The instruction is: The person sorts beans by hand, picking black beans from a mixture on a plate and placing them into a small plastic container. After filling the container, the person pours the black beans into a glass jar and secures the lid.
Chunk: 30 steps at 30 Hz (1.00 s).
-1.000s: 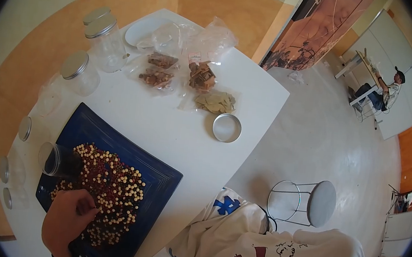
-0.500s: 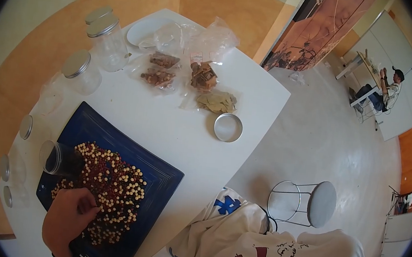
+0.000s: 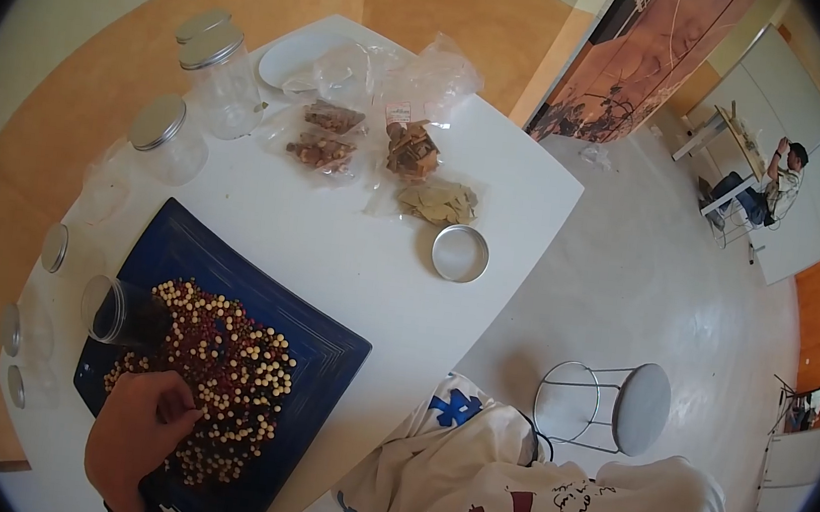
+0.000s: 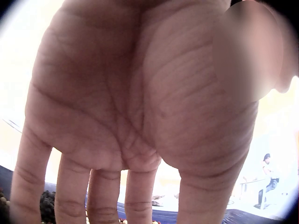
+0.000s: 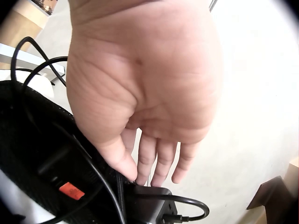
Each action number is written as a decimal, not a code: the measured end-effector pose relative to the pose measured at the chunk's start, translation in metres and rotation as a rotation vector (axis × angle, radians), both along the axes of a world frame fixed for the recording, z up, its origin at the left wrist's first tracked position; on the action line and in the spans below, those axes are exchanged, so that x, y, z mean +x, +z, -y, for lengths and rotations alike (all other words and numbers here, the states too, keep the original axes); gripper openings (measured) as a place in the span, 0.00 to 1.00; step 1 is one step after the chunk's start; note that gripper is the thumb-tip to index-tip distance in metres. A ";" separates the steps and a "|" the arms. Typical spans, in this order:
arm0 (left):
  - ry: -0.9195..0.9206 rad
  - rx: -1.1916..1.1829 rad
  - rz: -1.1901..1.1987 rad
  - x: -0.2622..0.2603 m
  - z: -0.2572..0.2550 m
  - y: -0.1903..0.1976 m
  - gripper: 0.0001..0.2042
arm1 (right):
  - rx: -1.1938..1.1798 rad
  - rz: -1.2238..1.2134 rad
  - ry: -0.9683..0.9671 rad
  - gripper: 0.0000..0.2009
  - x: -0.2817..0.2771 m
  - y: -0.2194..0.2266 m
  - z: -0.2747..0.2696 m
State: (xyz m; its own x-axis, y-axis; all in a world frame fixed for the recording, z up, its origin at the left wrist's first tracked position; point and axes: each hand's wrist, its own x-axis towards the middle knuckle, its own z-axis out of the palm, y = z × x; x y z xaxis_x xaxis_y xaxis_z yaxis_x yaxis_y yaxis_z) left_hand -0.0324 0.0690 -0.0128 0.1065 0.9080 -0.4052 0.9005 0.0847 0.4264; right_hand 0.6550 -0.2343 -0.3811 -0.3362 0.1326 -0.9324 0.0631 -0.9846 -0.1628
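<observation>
In the head view my left hand (image 3: 137, 432) rests over a pile of mixed pale, red and dark beans (image 3: 249, 359) on a blue rectangular tray (image 3: 316, 341). Its thumb and forefinger tips come close together at the pile, and nothing shows between them. In the left wrist view the fingers (image 4: 72, 191) point down, their tips cut off by the frame. A clear jar (image 3: 110, 309) with dark contents lies on its side on the tray. My right hand (image 5: 149, 88) hangs with loose fingers beside a black bag (image 5: 42, 140), holding nothing.
Clear jars with silver lids (image 3: 167, 146) line the table's (image 3: 331, 248) far left. Bags of dried spices (image 3: 326, 152) and leaves (image 3: 441, 202) lie farther back, near a round metal lid (image 3: 460, 253). A stool (image 3: 639, 408) stands on the floor. Black cables (image 5: 42, 60) loop around the bag.
The head view shifts slightly, so the table things sit a little farther right. My left hand stays in place over the beans. The person in the background raises their hands.
</observation>
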 end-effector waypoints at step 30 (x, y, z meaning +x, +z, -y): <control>0.303 0.898 -0.001 -0.028 -0.010 0.009 0.07 | 0.513 0.007 1.220 0.10 -0.189 0.254 -0.331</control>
